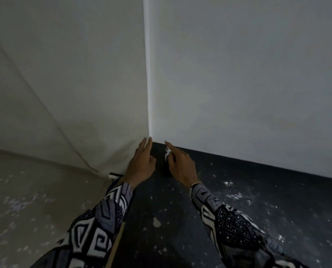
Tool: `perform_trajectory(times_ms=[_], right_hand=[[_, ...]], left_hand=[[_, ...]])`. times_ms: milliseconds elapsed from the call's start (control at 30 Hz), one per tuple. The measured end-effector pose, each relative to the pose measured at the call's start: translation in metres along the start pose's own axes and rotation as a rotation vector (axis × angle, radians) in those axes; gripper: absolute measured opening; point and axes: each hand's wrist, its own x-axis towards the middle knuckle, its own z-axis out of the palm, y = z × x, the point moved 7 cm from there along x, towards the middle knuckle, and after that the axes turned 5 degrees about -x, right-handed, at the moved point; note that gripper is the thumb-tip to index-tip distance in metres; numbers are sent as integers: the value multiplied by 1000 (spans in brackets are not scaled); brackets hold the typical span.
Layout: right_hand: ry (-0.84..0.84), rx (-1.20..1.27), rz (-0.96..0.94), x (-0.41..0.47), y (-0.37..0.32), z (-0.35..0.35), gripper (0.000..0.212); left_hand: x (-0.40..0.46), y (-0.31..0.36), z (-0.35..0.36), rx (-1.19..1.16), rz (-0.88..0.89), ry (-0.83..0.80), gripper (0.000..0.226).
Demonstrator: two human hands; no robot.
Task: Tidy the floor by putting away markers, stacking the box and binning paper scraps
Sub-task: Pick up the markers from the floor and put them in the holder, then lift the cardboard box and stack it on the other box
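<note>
The left hand [142, 163] reaches forward with its fingers straight and close together, the fingertips [146, 141] at the foot of the protruding wall corner [148, 93]; it holds nothing, and whether the tips actually touch the wall cannot be told. The right hand [180, 165] is beside it, slightly apart, with the index finger extended toward the base of the right-hand wall [248, 74] and the remaining fingers curled around a small white paper scrap [167, 153], which shows between thumb and fingers. Both forearms wear patterned black, white and grey sleeves [229, 215]. Under the right hand and under the fingers of the left hand the floor is dark carpet [180, 238], flecked with many small white scraps [235, 195], most of them to the right of the right wrist, and one pale patch [156, 222] lies nearer the body, between the two sleeves. Left of the left forearm the floor is a pale, mottled surface [25, 200]. Just left of the left wrist, at the foot of the left-hand wall [64, 74], a marker [114, 175] with a white end and a dark body lies on the floor, partly hidden by the wrist. The two walls meet at the corner directly ahead of the fingertips and close off movement forward; open floor extends to the right along the dark carpet and to the left over the pale surface.
</note>
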Motion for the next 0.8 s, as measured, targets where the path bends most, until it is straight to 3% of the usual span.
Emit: perform_trajectory(times_ms=[400, 800], right_hand=[[-39, 97, -166, -74, -141, 30, 47], [-86, 182, -330, -223, -269, 72, 42]], left_hand=[[-139, -48, -104, -1, -59, 212, 65], [-357, -124, -171, 20, -174, 381, 62]])
